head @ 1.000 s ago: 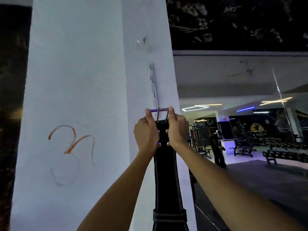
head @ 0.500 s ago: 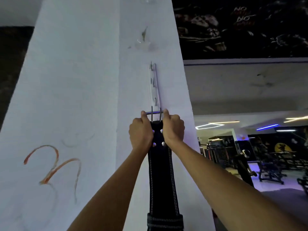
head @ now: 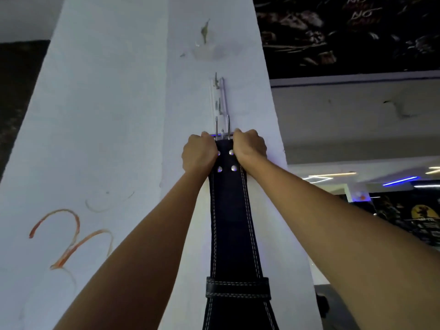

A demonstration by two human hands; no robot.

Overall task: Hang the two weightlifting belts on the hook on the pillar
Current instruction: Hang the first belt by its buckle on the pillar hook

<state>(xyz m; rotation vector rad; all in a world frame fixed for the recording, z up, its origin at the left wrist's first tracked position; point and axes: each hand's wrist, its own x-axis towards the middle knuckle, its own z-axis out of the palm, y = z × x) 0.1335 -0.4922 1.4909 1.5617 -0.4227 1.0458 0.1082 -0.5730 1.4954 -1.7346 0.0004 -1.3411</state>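
Note:
A black weightlifting belt (head: 232,225) with white stitching and silver rivets hangs down flat against the white pillar (head: 114,115). My left hand (head: 198,153) and my right hand (head: 250,147) grip its top end on either side, just below the metal buckle (head: 222,129), whose two prongs stick upward. The buckle sits at the lower end of a narrow metal hook rail (head: 217,96) fixed to the pillar, with small hooks on it. I cannot tell whether the buckle is caught on a hook. Only one belt is in view.
An orange scribble (head: 69,236) marks the pillar's left face. The pillar's right corner edge runs just right of my right hand. Beyond it lies a dim gym with strip lights (head: 400,181) and a dark mural (head: 345,32) overhead.
Both hands have lifted the belt's buckle end higher up the pillar, up to the hook rail. My view has tilted upward and closer to the pillar.

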